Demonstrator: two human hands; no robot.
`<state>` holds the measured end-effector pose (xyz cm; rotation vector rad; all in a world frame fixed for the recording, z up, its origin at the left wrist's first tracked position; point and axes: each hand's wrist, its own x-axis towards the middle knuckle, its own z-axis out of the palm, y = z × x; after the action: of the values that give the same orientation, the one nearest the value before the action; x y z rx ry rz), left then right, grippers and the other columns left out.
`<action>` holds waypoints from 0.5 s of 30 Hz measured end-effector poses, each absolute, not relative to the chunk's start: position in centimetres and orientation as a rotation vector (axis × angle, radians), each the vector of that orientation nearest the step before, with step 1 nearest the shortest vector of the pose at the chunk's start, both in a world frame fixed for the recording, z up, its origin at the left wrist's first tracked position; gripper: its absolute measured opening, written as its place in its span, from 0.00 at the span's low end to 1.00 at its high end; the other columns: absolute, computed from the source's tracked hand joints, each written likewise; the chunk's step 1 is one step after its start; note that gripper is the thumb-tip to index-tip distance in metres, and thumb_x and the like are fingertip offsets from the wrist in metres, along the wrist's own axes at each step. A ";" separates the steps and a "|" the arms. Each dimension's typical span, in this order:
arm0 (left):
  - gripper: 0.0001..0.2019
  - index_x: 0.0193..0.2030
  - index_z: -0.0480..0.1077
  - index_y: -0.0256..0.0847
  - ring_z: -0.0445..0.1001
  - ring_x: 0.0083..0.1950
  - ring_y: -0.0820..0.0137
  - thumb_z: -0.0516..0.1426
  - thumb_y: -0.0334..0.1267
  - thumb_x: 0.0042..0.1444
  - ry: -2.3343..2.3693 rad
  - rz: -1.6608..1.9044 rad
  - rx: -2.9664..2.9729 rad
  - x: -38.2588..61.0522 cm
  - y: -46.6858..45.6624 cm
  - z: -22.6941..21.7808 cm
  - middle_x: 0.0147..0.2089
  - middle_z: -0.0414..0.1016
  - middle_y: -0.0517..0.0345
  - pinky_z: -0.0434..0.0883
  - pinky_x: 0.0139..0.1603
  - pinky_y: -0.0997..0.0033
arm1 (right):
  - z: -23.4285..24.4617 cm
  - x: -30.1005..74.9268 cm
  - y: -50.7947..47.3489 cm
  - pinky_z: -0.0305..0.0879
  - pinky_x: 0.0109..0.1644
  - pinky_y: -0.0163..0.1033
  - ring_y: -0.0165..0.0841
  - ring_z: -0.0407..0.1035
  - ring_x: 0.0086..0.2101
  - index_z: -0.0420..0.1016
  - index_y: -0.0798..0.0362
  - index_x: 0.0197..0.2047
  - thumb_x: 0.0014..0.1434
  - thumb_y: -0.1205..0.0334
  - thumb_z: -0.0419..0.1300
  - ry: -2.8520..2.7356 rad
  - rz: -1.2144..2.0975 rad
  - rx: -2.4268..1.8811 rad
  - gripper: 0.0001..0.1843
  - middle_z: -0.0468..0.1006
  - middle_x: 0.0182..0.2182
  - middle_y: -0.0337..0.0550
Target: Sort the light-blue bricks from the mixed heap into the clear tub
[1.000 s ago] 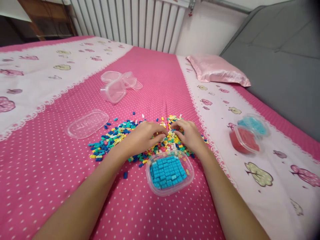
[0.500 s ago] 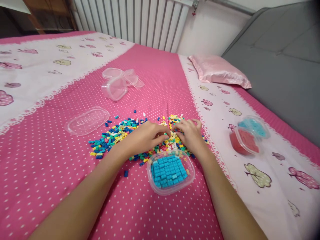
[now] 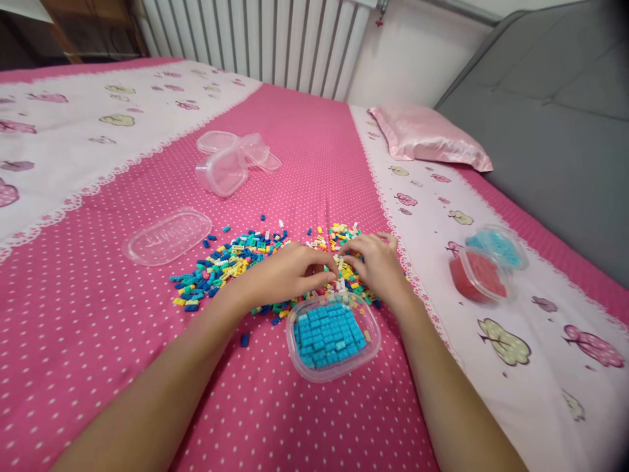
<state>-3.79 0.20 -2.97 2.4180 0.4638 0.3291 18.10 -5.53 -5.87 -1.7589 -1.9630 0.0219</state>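
Note:
A loose heap of small toy building bricks (image 3: 240, 252) in blue, green, yellow, white and red lies on the bed. Over its right part my left hand (image 3: 297, 272) is bent, thumb and fingertips drawn near each other; any brick between them is too small to make out. Facing it, my right hand (image 3: 376, 259) has curled fingers among the bricks, its tips close together and partly hidden. Just in front of both hands sits a clear plastic tub (image 3: 334, 375). Blue bricks (image 3: 329, 334) are packed in rows inside it, with a few yellowish ones at its right side.
On the left lies a clear lid (image 3: 170, 237). Farther back are clear tubs and lids (image 3: 228, 170). To the right stand a tub of red bricks (image 3: 476, 275) and a tub of light blue bricks (image 3: 496, 249). A pink pillow (image 3: 427, 134) rests by the grey headboard (image 3: 540, 78).
My left hand's fingertips have shifted slightly toward the tub, and the thumb sits lower. My right hand stays nearly in place. The whole view has moved a little.

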 end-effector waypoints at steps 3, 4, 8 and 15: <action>0.13 0.44 0.76 0.40 0.73 0.35 0.75 0.52 0.42 0.68 0.475 0.345 2.404 -3.9 0.2 -3.0 0.37 0.79 0.59 0.61 0.36 0.74 | -4.5 18.5 -6.2 0.57 0.55 0.53 0.39 0.73 0.39 0.78 0.50 0.35 0.62 0.63 0.64 -1.880 0.095 -1.676 0.02 0.81 0.35 0.42; 0.13 0.45 0.76 0.40 0.74 0.36 0.75 0.52 0.42 0.68 0.472 0.349 2.389 -4.0 0.2 -2.9 0.38 0.80 0.59 0.61 0.36 0.74 | -3.9 18.5 -6.6 0.61 0.52 0.49 0.37 0.73 0.37 0.78 0.50 0.35 0.62 0.61 0.64 -1.863 0.130 -1.638 0.04 0.80 0.34 0.41; 0.11 0.44 0.77 0.41 0.74 0.37 0.74 0.57 0.44 0.65 0.415 0.448 2.360 -3.9 -0.1 -2.6 0.38 0.80 0.60 0.63 0.39 0.75 | -1.8 17.5 -8.1 0.64 0.40 0.38 0.32 0.71 0.33 0.77 0.49 0.34 0.61 0.59 0.64 -1.853 0.280 -1.507 0.05 0.78 0.30 0.37; 0.07 0.38 0.76 0.39 0.73 0.39 0.73 0.62 0.40 0.61 0.422 0.637 2.399 -3.5 -0.1 -2.7 0.37 0.79 0.60 0.63 0.43 0.72 | -1.6 16.1 -9.0 0.62 0.37 0.36 0.30 0.69 0.31 0.76 0.50 0.33 0.59 0.62 0.66 -1.765 0.613 -1.434 0.04 0.76 0.28 0.35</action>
<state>-3.47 -0.05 -2.74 2.3988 0.4218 0.6373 16.06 -8.95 -1.63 -1.4344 -1.7650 0.6135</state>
